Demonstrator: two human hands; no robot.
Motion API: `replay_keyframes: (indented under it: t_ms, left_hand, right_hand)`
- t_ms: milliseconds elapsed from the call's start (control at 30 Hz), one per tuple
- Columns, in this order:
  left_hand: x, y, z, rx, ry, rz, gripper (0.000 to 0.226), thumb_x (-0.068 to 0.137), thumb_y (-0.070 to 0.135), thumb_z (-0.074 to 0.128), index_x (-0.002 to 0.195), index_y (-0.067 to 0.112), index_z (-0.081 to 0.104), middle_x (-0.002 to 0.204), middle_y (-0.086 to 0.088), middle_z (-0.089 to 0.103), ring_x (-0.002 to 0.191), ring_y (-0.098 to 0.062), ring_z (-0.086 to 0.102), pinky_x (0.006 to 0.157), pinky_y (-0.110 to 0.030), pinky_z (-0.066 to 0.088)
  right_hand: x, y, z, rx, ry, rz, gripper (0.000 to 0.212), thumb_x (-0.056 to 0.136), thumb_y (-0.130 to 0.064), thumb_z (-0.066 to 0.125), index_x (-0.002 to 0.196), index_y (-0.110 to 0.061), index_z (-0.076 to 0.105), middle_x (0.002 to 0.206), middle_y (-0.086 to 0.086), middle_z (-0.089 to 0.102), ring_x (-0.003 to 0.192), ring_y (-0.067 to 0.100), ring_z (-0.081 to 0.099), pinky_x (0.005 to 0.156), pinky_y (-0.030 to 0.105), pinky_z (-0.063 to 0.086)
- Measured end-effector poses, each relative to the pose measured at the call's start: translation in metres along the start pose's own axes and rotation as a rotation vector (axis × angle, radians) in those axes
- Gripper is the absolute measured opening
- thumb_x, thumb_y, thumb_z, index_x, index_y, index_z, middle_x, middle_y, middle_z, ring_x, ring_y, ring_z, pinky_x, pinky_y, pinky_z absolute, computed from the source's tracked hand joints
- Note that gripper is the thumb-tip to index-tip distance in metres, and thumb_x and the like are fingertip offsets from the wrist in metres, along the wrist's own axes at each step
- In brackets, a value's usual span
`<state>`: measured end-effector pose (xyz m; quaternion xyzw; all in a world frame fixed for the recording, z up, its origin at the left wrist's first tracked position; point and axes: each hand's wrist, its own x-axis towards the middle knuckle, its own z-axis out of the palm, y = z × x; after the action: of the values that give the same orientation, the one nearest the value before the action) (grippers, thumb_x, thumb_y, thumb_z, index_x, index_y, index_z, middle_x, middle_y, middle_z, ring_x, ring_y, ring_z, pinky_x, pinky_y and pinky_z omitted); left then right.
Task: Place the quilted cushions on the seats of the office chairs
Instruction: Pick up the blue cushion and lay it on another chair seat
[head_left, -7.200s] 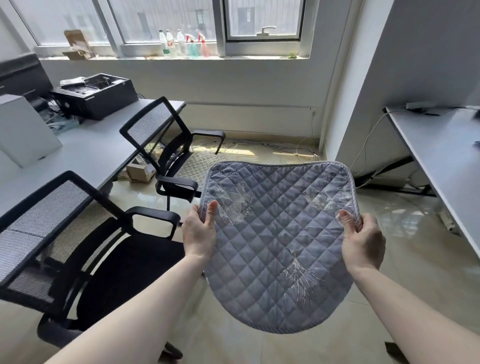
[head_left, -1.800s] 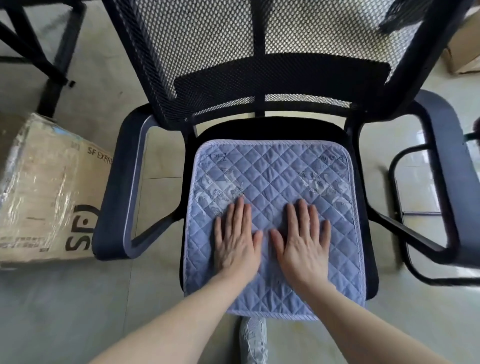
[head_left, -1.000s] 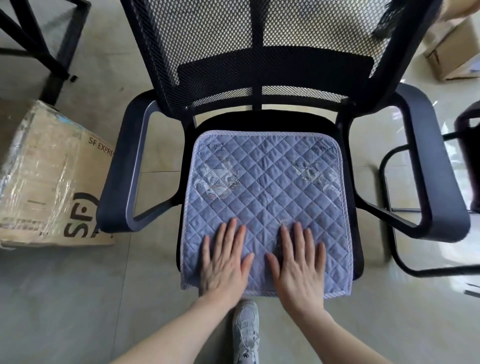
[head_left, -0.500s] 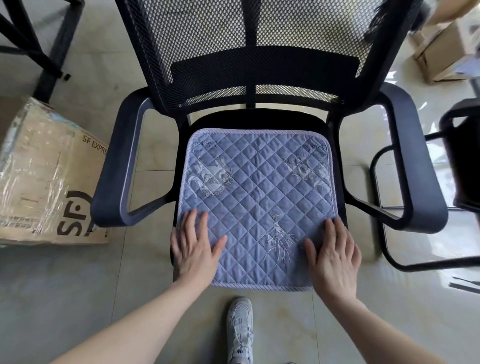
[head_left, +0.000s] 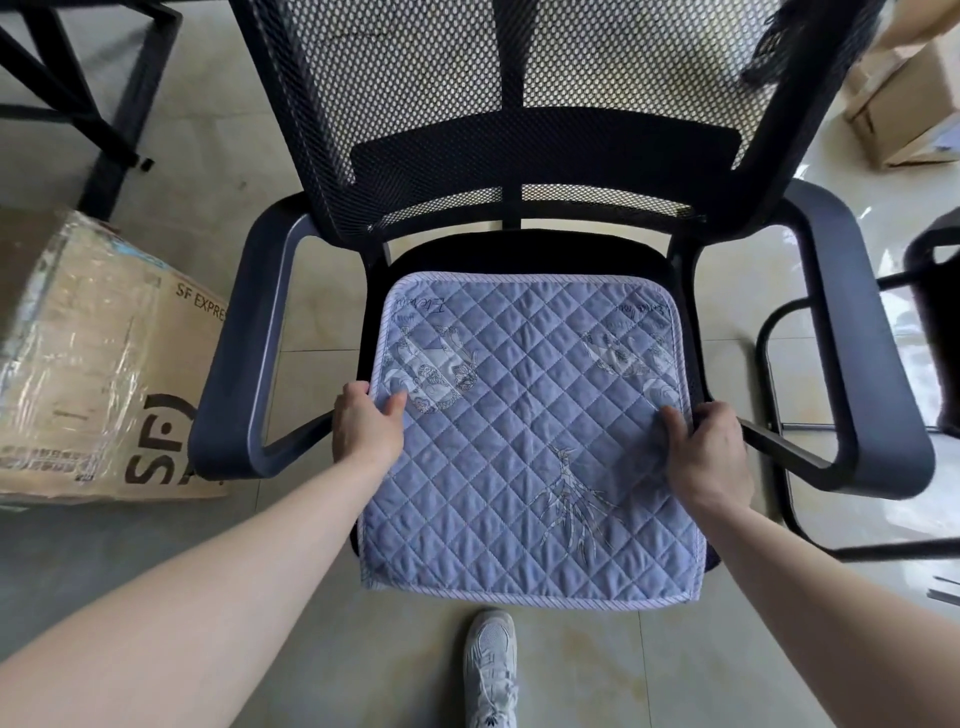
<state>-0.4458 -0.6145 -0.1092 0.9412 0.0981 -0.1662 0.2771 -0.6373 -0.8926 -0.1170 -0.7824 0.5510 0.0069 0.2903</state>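
A blue quilted cushion (head_left: 530, 431) lies flat on the seat of a black mesh-backed office chair (head_left: 519, 130) directly below me. Its front edge hangs a little past the seat's front. My left hand (head_left: 366, 423) grips the cushion's left edge, thumb on top and fingers curled under. On the opposite side, my right hand (head_left: 709, 449) holds the right edge the same way. Black seat shows behind the cushion's back edge.
A taped cardboard box (head_left: 98, 374) lies on the floor left of the chair. Black desk legs (head_left: 109, 119) stand at the upper left. A second chair's arm and frame (head_left: 930, 332) are at the right, small boxes (head_left: 904, 104) behind it. My shoe (head_left: 491, 670) is below the seat.
My hands went from pressing flat on the cushion's middle to its front corners, then up along the sides, where they now grip the left and right edges. The cushion stays on the seat.
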Motion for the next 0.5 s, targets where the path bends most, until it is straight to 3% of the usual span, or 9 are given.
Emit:
replay_keyframes:
  t_ms: [67,167,300,500]
  left_hand:
    - [0.006,-0.002,0.004,-0.075,0.015,-0.037,0.040,0.091,0.041,0.061,0.114,0.009,0.054,0.110,-0.010,0.063,0.100,-0.033,0.060,0.073,-0.036,0.049]
    - [0.013,-0.006,0.005,-0.155,0.064,-0.018,0.024,0.092,0.037,0.062,0.087,0.013,0.057,0.081,-0.001,0.062,0.074,-0.026,0.057,0.049,-0.025,0.034]
    - [0.018,-0.007,0.004,-0.215,0.093,0.010,0.027,0.089,0.035,0.066,0.072,0.018,0.055,0.064,0.008,0.056,0.057,-0.015,0.048,0.048,-0.024,0.034]
    - [0.039,0.010,0.002,-0.230,0.098,0.028,0.023,0.088,0.037,0.067,0.080,0.016,0.062,0.069,0.005,0.060,0.067,-0.022,0.055,0.062,-0.031,0.043]
  right_hand:
    - [0.004,0.003,0.003,-0.033,0.019,-0.004,0.043,0.095,-0.055,0.050,0.098,-0.012,0.050,0.104,0.017,0.065,0.096,0.039,0.061,0.070,0.040,0.042]
    - [0.005,0.007,0.004,-0.113,0.060,-0.035,0.046,0.095,-0.060,0.044,0.090,-0.015,0.050,0.091,0.019,0.068,0.085,0.041,0.063,0.064,0.036,0.037]
    - [0.009,0.006,0.003,-0.155,0.081,-0.069,0.050,0.097,-0.061,0.036,0.088,-0.013,0.049,0.091,0.019,0.068,0.082,0.042,0.062,0.063,0.037,0.036]
    - [0.033,-0.015,0.000,-0.139,0.074,-0.123,0.052,0.100,-0.060,0.032,0.098,-0.011,0.051,0.093,0.021,0.067,0.081,0.041,0.061,0.061,0.038,0.037]
